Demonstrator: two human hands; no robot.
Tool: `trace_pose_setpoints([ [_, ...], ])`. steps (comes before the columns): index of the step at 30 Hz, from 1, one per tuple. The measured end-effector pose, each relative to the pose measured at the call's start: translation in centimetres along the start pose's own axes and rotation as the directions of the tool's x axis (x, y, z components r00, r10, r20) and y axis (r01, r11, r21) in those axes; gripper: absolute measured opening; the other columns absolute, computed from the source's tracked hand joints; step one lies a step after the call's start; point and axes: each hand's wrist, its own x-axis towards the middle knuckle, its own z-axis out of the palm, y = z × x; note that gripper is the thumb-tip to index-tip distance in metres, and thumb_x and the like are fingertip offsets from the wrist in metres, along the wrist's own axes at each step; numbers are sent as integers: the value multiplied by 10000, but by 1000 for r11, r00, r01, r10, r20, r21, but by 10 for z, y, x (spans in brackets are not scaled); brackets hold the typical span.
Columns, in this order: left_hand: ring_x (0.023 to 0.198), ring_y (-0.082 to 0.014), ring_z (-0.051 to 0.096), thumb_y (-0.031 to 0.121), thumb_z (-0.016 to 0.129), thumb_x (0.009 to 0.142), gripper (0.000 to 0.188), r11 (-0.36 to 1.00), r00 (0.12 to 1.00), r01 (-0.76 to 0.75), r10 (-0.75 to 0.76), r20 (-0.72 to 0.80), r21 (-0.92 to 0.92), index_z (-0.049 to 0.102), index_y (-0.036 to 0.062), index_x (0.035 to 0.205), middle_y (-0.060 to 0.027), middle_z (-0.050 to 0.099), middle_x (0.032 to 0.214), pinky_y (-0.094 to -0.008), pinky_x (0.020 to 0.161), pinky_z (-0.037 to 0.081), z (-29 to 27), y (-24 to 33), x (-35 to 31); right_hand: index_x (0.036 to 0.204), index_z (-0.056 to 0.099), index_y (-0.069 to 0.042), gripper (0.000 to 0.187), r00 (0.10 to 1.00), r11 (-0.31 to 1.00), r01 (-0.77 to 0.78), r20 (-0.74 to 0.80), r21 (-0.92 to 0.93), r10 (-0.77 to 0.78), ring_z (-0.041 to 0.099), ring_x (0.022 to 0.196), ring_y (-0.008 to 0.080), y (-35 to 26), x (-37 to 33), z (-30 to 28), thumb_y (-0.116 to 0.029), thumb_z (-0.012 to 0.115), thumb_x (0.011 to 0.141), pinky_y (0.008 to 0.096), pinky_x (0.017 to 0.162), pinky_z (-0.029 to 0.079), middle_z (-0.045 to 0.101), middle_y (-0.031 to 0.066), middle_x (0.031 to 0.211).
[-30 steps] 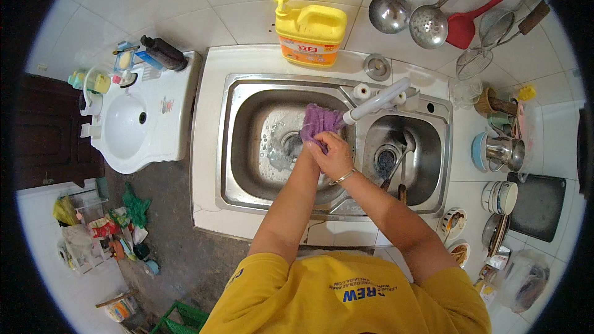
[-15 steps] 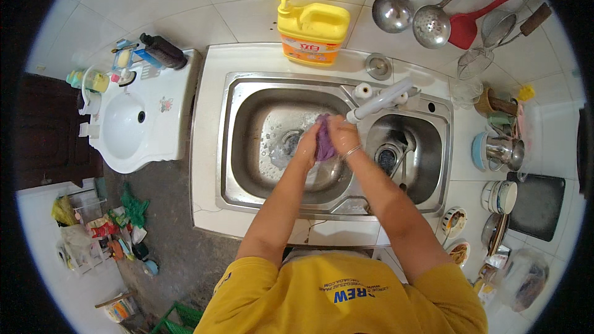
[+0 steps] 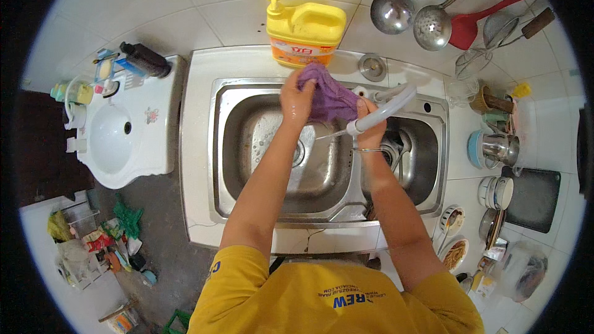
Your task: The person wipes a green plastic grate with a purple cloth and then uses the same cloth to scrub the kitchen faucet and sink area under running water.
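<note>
A wet purple cloth (image 3: 331, 98) is spread between my two hands above the back edge of the sink (image 3: 238, 210). My left hand (image 3: 297, 96) grips its left side, thumb on top. At its lower right corner, my right hand (image 3: 371, 122) pinches it beside the white faucet spout (image 3: 396, 108), which partly covers the fingers. From the spout a thin stream of water runs leftward into the larger basin. Water drops lie around the drain there.
Behind the sink stands a yellow detergent jug (image 3: 307, 31) with a pump. Ladles (image 3: 392, 12) and strainers hang at the back right. The smaller basin holds a metal utensil (image 3: 402, 159). Bowls and dishes (image 3: 456, 253) line the right counter; a washbasin (image 3: 110, 136) is at left.
The cloth was bunched between both hands low over the basin. Now it is lifted toward the back and opened out, with my hands farther apart. The faucet spout has swung slightly.
</note>
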Motion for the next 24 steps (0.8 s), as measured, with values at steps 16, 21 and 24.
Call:
trace_pose_setpoints([
  [16, 777, -253, 599, 140, 615, 770, 362, 913, 847, 393, -311, 430, -112, 471, 14, 1078, -116, 605, 837, -355, 725, 470, 42, -97, -131, 889, 579, 3, 196, 888, 875, -430, -72, 221, 455, 500, 626, 98, 54, -44, -76, -183, 518, 873, 236, 593, 458, 569, 24, 757],
  [21, 941, -274, 538, 160, 615, 762, 435, 976, 916, 139, -190, 353, 166, 447, 18, 1137, -116, 584, 957, -356, 810, 418, 87, -103, -118, 911, 545, 10, 204, 744, 672, -227, -320, 705, 587, 500, 702, 120, 86, 14, -60, -183, 552, 845, 278, 671, 463, 524, 39, 769],
  [24, 962, -249, 533, 238, 576, 774, 414, 796, 692, 604, -551, 467, 43, 476, 69, 1139, -82, 573, 1039, -360, 826, 409, 58, -45, -99, 898, 540, 10, 213, 975, 927, -121, -220, -356, 43, 535, 708, 220, 91, -6, -52, -181, 570, 808, 333, 698, 456, 537, 102, 752],
])
